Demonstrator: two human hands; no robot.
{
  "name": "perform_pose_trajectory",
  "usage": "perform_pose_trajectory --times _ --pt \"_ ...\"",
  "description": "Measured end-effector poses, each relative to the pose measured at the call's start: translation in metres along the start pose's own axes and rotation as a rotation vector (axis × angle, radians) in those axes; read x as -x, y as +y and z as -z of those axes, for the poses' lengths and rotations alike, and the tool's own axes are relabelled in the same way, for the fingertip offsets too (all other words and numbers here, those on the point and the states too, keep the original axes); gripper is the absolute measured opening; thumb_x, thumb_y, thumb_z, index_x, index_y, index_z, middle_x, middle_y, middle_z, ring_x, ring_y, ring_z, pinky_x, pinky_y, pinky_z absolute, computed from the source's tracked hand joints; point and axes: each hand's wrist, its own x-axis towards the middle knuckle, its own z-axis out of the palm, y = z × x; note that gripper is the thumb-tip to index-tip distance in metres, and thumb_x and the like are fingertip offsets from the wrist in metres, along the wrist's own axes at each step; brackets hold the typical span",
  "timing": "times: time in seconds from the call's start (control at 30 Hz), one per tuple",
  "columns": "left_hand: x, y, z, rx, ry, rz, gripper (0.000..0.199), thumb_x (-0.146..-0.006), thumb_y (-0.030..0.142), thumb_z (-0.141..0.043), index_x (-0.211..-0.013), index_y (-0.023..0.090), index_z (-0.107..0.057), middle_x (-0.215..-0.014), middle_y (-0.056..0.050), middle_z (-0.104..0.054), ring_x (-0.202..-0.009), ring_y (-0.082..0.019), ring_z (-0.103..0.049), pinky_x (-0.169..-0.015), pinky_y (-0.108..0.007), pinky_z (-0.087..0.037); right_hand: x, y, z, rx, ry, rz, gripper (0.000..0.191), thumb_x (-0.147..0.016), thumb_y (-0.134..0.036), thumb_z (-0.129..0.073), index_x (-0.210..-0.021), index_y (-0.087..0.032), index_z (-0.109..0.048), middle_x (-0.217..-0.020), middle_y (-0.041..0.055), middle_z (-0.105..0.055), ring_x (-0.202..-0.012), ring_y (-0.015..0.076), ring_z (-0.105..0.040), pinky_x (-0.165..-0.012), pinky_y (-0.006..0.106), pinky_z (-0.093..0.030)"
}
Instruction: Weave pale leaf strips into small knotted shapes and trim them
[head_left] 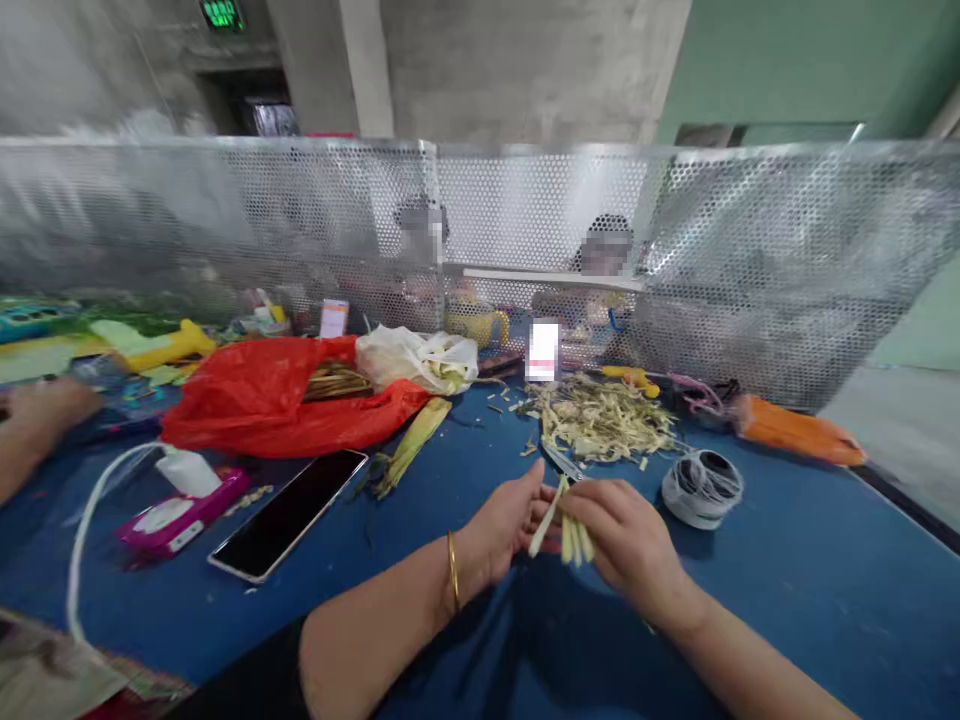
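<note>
Several pale yellow-green plant strips hang from my right hand, pinched between its thumb and fingers, their cut-looking ends pointing down. My left hand, with a gold bangle at the wrist, is right beside it, palm turned toward the strips. Its thumb stands apart from its fingers, and one slanting strip passes in front of the fingertips. Whether the left fingers touch that strip is hard to see. Just beyond both hands, scissors lie partly hidden behind the right hand, beside a heap of plant scraps.
Right of my hands stands a spool of white string. To the left lie a black-screened phone, a pink power strip with a white cable, and a red plastic bag. A perforated metal screen runs behind; a co-worker's hand is far left.
</note>
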Motion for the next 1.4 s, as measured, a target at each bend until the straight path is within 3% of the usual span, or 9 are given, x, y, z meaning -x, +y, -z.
perform_pose_trajectory --times 0.13,0.27,0.5,0.83,0.97,1.13,1.2,1.3,1.4 --pt "0.006 -0.001 0.001 -0.059 0.041 -0.089 0.021 -0.087 0.028 -0.044 -0.102 0.013 -0.048 -0.075 -0.01 -0.071 -0.059 -0.016 -0.066 -0.054 -0.023 -0.048 -0.008 0.005 0.004 -0.182 0.222 -0.404 0.012 -0.087 -0.024 -0.053 -0.085 -0.02 -0.064 -0.08 0.0052 -0.067 -0.076 0.0186 -0.062 -0.067 0.028 -0.049" --pt "0.005 -0.004 0.003 -0.107 -0.209 -0.016 0.039 -0.07 0.016 -0.064 -0.108 0.015 -0.055 -0.092 -0.012 -0.072 -0.065 -0.017 -0.068 -0.057 -0.024 -0.051 -0.011 0.009 0.005 -0.358 0.254 -0.688 0.017 -0.083 -0.034 -0.058 -0.08 -0.018 -0.062 -0.065 0.0001 -0.06 -0.06 0.0149 -0.055 -0.055 0.024 -0.044" --pt "0.005 -0.014 0.002 -0.151 -0.342 0.026 0.036 -0.073 0.036 -0.07 -0.101 0.015 -0.065 -0.098 -0.012 -0.071 -0.07 -0.017 -0.07 -0.058 -0.022 -0.051 -0.015 0.002 0.007 -0.568 0.243 -0.73 0.019 -0.08 -0.033 -0.063 -0.069 -0.019 -0.057 -0.059 -0.003 -0.053 -0.057 0.0119 -0.049 -0.055 0.022 -0.041" --pt "0.003 -0.011 0.0 -0.009 -0.221 0.008 0.028 -0.084 0.035 -0.061 -0.088 0.008 -0.067 -0.092 -0.015 -0.072 -0.065 -0.014 -0.068 -0.054 -0.019 -0.051 -0.017 0.004 0.006 -0.592 0.371 -0.897 0.027 -0.079 -0.041 -0.063 -0.067 -0.017 -0.06 -0.056 -0.0012 -0.057 -0.055 0.0123 -0.05 -0.055 0.024 -0.042" --pt "0.001 -0.005 0.002 0.124 -0.144 0.038 0.026 -0.087 0.033 -0.056 -0.089 0.009 -0.066 -0.093 -0.013 -0.072 -0.068 -0.013 -0.069 -0.046 -0.015 -0.046 -0.012 0.002 0.009 -0.369 0.349 -0.628 0.017 -0.085 -0.03 -0.058 -0.074 -0.018 -0.062 -0.069 0.0022 -0.063 -0.064 0.0144 -0.057 -0.06 0.026 -0.046" --pt "-0.002 0.004 0.008 0.228 -0.072 0.045 0.02 -0.089 0.025 -0.053 -0.082 0.009 -0.063 -0.084 -0.011 -0.071 -0.062 -0.01 -0.067 -0.031 -0.01 -0.025 -0.008 -0.019 0.008 0.129 -0.069 0.268 0.017 -0.088 -0.014 -0.05 -0.091 -0.018 -0.066 -0.078 0.0061 -0.067 -0.072 0.0169 -0.061 -0.067 0.03 -0.047" --pt "-0.004 0.005 0.01 0.259 -0.07 0.056 0.019 -0.089 0.023 -0.052 -0.08 0.009 -0.063 -0.08 -0.009 -0.07 -0.059 -0.008 -0.065 -0.031 -0.01 -0.024 -0.008 -0.028 0.005 0.228 -0.229 0.491 0.018 -0.089 -0.012 -0.049 -0.094 -0.014 -0.066 -0.074 0.0065 -0.067 -0.071 0.018 -0.061 -0.07 0.033 -0.047" --pt "-0.006 0.004 0.01 0.241 -0.065 0.018 0.018 -0.088 0.02 -0.053 -0.079 0.009 -0.063 -0.069 -0.005 -0.066 -0.046 -0.004 -0.056 -0.03 -0.012 -0.021 -0.01 -0.033 0.005 0.156 -0.229 0.463 0.023 -0.09 -0.011 -0.045 -0.103 -0.01 -0.063 -0.082 0.0082 -0.069 -0.079 0.0189 -0.062 -0.077 0.035 -0.047" --pt "-0.005 -0.001 0.007 0.13 -0.104 -0.093 0.016 -0.084 0.024 -0.059 -0.078 0.009 -0.064 -0.064 -0.002 -0.063 -0.04 -0.003 -0.051 -0.03 -0.014 -0.018 -0.011 -0.025 0.01 0.056 0.013 0.11 0.019 -0.089 -0.013 -0.048 -0.1 -0.017 -0.063 -0.084 0.0058 -0.07 -0.077 0.0172 -0.062 -0.073 0.032 -0.047"
